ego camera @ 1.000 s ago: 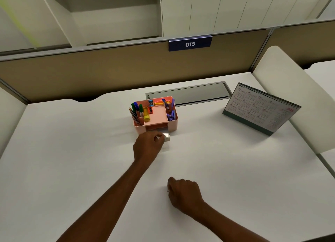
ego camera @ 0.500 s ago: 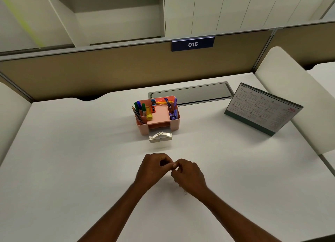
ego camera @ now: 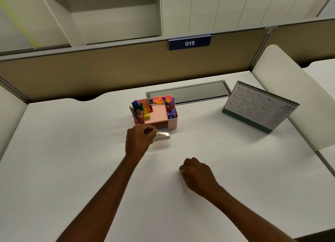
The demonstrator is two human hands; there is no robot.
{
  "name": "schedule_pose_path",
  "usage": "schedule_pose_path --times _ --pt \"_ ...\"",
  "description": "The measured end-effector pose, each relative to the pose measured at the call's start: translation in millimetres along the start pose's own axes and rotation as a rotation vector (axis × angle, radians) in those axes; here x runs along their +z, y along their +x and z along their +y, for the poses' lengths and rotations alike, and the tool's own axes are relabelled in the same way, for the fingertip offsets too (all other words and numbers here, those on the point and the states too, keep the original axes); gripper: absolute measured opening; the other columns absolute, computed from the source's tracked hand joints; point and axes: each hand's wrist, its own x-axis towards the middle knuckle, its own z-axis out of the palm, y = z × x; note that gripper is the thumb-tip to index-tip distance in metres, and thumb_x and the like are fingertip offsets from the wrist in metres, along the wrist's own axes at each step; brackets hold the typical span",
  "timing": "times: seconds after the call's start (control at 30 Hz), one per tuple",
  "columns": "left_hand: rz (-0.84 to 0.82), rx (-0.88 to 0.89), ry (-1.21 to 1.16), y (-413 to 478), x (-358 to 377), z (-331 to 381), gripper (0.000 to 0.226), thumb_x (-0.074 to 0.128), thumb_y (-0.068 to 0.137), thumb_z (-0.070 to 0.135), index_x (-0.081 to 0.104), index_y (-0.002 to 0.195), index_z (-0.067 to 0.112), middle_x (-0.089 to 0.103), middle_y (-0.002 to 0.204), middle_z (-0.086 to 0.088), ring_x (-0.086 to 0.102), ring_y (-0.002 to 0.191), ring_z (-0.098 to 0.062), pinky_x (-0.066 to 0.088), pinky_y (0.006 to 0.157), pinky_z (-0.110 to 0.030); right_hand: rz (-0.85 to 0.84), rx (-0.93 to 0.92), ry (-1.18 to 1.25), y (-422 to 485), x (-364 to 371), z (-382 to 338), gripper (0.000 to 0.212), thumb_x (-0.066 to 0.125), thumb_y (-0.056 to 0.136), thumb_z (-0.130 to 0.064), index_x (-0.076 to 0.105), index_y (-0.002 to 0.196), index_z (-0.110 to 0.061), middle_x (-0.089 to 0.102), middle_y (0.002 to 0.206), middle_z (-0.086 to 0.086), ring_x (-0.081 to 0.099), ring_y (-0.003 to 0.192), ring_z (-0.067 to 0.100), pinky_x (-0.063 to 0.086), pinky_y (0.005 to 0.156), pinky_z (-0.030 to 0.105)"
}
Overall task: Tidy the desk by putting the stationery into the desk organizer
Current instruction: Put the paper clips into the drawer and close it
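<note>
Right hand (ego camera: 197, 176) sits curled on the white desk (ego camera: 72, 160), contents cannot be told; loose paper clip (ego camera: 184, 188) lies just beside it. Left hand (ego camera: 140, 139) pinches a second clip (ego camera: 159, 132) over the clear drawer (ego camera: 163, 137) of the pink desk organizer (ego camera: 173, 121), markers (ego camera: 136, 104) already inside; task looks nearly done

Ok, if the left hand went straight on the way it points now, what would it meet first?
The clear drawer pulled out of the pink organizer; fingers of the left hand look almost at its left edge, though depth is unclear.
</note>
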Motion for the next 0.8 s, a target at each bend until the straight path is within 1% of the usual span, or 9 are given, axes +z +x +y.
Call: schedule_pose_path --times 0.07,0.13,0.23,0.33,0.43,0.53,0.63,0.7,0.8 --pt "0.069 -0.049 0.064 14 4 1 0.011 0.077 0.088 0.030 0.082 0.093 0.021 0.077 0.081 0.005 0.071 0.073 -0.014 0.061 0.067 -0.032 -0.054 -0.050 -0.044 -4 4 5 0.013 0.054 0.089 -0.020 0.066 0.091 -0.025 0.059 0.092 -0.005 0.058 0.089 0.022 0.048 0.055 0.035" --pt "0.100 -0.139 0.132 27 10 0 0.017 0.075 0.088 0.036 0.081 0.094 0.021 0.077 0.086 0.003 0.069 0.079 -0.017 0.056 0.067 -0.030 -0.086 -0.091 -0.061 -6 7 8 0.019 0.058 0.086 -0.017 0.069 0.098 -0.027 0.059 0.095 -0.006 0.058 0.088 0.021 0.048 0.055 0.035" --pt "0.086 -0.277 0.200 42 22 -9 0.025 0.072 0.086 0.043 0.080 0.091 0.020 0.074 0.080 0.003 0.067 0.074 -0.019 0.056 0.064 -0.030 -0.100 -0.122 -0.048 -8 7 12 0.026 0.062 0.082 -0.016 0.070 0.100 -0.031 0.058 0.092 -0.008 0.058 0.082 0.018 0.044 0.050 0.031" --pt "0.059 -0.360 0.239 48 31 -18 0.027 0.073 0.083 0.046 0.077 0.088 0.019 0.072 0.074 0.003 0.069 0.071 -0.020 0.055 0.061 -0.030 -0.105 -0.176 -0.041 -11 6 14 0.022 0.067 0.078 -0.015 0.069 0.093 -0.031 0.057 0.088 -0.008 0.057 0.075 0.018 0.040 0.046 0.029" --pt "0.057 -0.382 0.282 51 37 -22 0.029 0.076 0.084 0.047 0.076 0.092 0.019 0.073 0.079 0.001 0.069 0.074 -0.021 0.048 0.058 -0.028 -0.103 -0.198 -0.046 -14 6 15 0.019 0.068 0.077 -0.014 0.068 0.086 -0.031 0.055 0.083 -0.008 0.056 0.070 0.018 0.035 0.045 0.028" --pt "0.072 -0.397 0.346 52 41 -21 0.031 0.074 0.087 0.046 0.076 0.097 0.016 0.074 0.086 -0.002 0.068 0.076 -0.022 0.046 0.058 -0.029 -0.098 -0.198 -0.049 -14 7 18 0.017 0.067 0.078 -0.015 0.067 0.085 -0.030 0.054 0.082 -0.008 0.056 0.070 0.018 0.037 0.045 0.028" --pt "0.087 -0.399 0.399 50 44 -20 0.031 0.073 0.089 0.042 0.074 0.099 0.013 0.074 0.089 -0.005 0.060 0.072 -0.021 0.046 0.060 -0.030 -0.098 -0.195 -0.033 -13 7 21 0.013 0.066 0.082 -0.017 0.067 0.085 -0.030 0.055 0.083 -0.008 0.056 0.071 0.018 0.037 0.046 0.028" --pt "0.094 -0.388 0.425 50 45 -19 0.030 0.073 0.090 0.040 0.074 0.099 0.012 0.073 0.090 -0.006 0.057 0.070 -0.020 0.046 0.060 -0.030 -0.098 -0.178 0.002 -11 6 23 0.012 0.063 0.085 -0.019 0.068 0.087 -0.030 0.056 0.084 -0.008 0.057 0.073 0.018 0.041 0.046 0.030" --pt "0.102 -0.380 0.417 48 43 -17 0.029 0.072 0.091 0.039 0.075 0.100 0.011 0.074 0.090 -0.006 0.059 0.071 -0.021 0.046 0.061 -0.030 -0.089 -0.149 0.041 -9 4 26 0.019 0.051 0.091 -0.023 0.069 0.091 -0.030 0.058 0.088 -0.008 0.058 0.078 0.019 0.047 0.051 0.033"
